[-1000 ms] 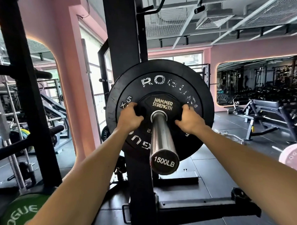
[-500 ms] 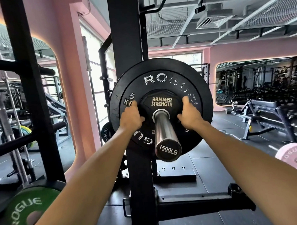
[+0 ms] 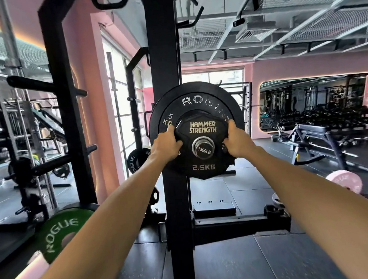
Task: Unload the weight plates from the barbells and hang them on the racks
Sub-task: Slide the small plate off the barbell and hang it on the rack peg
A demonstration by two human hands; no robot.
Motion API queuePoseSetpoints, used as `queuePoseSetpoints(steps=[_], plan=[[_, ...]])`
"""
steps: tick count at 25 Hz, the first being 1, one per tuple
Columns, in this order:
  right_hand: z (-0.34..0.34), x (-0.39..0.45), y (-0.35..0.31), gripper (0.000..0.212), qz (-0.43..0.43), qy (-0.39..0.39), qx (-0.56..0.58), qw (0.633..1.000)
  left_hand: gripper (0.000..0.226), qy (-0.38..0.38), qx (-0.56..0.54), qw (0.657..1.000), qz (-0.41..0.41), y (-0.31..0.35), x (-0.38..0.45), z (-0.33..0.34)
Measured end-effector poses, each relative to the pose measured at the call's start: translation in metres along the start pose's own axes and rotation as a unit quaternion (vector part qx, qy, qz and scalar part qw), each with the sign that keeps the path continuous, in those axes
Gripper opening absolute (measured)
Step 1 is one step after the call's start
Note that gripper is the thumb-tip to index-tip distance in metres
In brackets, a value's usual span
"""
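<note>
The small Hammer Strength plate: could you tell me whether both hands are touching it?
Touching. The head view shows the left hand and right hand gripping opposite edges of the Hammer Strength plate.

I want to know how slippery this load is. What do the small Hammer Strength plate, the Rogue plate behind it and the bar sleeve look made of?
Small 2.5 kg plate: matte black coating, probably rubber or urethane, with raised lettering. 5 kg Rogue plate: dull black, likely rubber; its white print is worn. Barbell sleeve: bright, mirror-like metal, likely chromed steel. Left hand and right hand grip the small plate's edges.

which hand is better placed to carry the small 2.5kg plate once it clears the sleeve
Roughly even, slightly the left hand: it grips the 2.5kg plate on the side facing the rack pegs. The right hand grips the opposite edge.
</note>
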State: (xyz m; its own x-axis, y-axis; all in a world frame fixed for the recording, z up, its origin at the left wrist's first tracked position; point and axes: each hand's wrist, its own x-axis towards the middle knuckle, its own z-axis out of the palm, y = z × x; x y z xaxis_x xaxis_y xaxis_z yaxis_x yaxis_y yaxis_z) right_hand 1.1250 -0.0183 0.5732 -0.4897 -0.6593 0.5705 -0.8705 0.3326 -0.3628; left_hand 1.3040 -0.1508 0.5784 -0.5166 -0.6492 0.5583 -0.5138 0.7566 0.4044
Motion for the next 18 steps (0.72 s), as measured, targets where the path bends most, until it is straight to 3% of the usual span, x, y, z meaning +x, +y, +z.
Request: queuePoseSetpoints(steps=[8,18], plan=[[-0.055,-0.067,-0.032,0.04,-0.018,-0.035,-0.003,0.999,0.043,0.003,0.057,0.998,0.032,0.025,-0.064,-0.051],[-0.084,-0.118,-0.107,0.046,-0.097,-0.078,0.053,0.991,0.029,0.059,0.104,0.993,-0.013,0.011,-0.15,-0.142]])
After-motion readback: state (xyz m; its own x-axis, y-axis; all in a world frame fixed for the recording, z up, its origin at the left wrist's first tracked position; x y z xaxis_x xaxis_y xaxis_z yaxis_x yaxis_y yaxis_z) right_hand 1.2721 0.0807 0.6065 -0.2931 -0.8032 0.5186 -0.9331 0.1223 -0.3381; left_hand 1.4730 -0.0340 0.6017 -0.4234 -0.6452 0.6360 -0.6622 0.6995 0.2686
